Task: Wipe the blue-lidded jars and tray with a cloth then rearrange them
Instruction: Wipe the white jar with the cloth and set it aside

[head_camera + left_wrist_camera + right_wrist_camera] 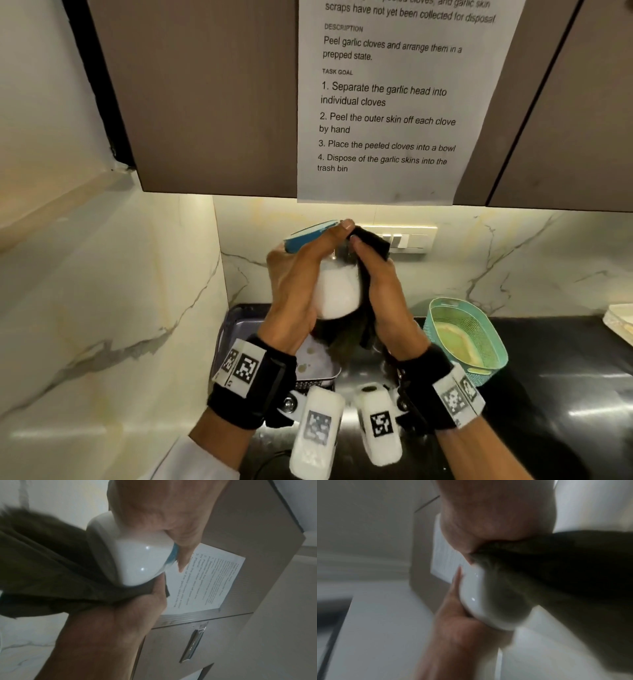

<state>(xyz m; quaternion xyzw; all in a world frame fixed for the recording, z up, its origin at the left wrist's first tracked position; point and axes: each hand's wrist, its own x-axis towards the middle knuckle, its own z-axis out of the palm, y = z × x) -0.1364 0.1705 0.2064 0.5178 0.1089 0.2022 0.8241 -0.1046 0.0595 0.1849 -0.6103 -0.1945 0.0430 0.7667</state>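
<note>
- Left hand [301, 284]: raised above the worktop [548, 394], fingers curled round a white jar [337, 291]; grip closed on it, forefinger lying along the blue lid [310, 234].
- Right hand [383, 294]: raised opposite, pressing a dark cloth [368, 240] against the jar's side; grip closed on the cloth.
- Jar held in the air, tilted, lid away from the person, above a grey tray [233, 329].
- Head view only: tray on the worktop, teal basket [466, 335] to its right, printed sheet [387, 102] on the cabinet.
- Left wrist view: jar's glossy base [137, 563], cloth bunched beneath it.
- Right wrist view: blurred; cloth draped over the base.
</note>
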